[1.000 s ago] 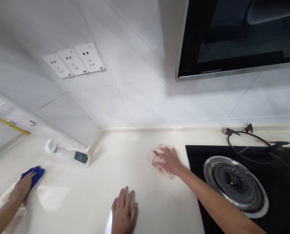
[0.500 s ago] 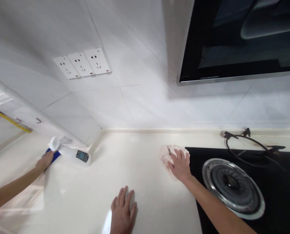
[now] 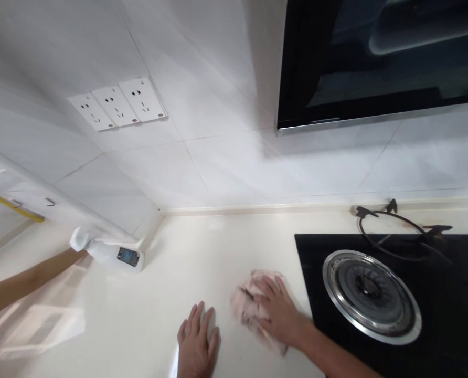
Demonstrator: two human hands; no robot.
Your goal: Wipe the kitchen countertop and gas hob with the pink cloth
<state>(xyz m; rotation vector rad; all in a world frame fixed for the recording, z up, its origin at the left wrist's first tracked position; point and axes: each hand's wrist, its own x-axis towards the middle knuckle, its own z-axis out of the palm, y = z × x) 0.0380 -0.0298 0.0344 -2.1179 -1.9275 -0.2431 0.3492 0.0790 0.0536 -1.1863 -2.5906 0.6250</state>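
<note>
My right hand (image 3: 279, 310) presses a crumpled pale pink cloth (image 3: 250, 302) against the white countertop (image 3: 147, 310), left of the black stove. Its fingers lie over the cloth, slightly blurred by motion. To the left, my left hand (image 3: 197, 338) rests palm down on the bare counter, fingers stretched out and holding nothing. The cloth's underside is hidden.
A white spray bottle (image 3: 110, 254) lies at the left by the wall end. Behind it reaches another person's arm (image 3: 29, 278), its hand hidden. The gas stove (image 3: 371, 294) is at right, its wire pot stand (image 3: 395, 231) behind. A range hood (image 3: 375, 68) overhangs it.
My right hand has slid the cloth toward me and left, away from the stove's corner. My left hand stays put. The other person's hand and blue cloth have gone out of sight behind the bottle.
</note>
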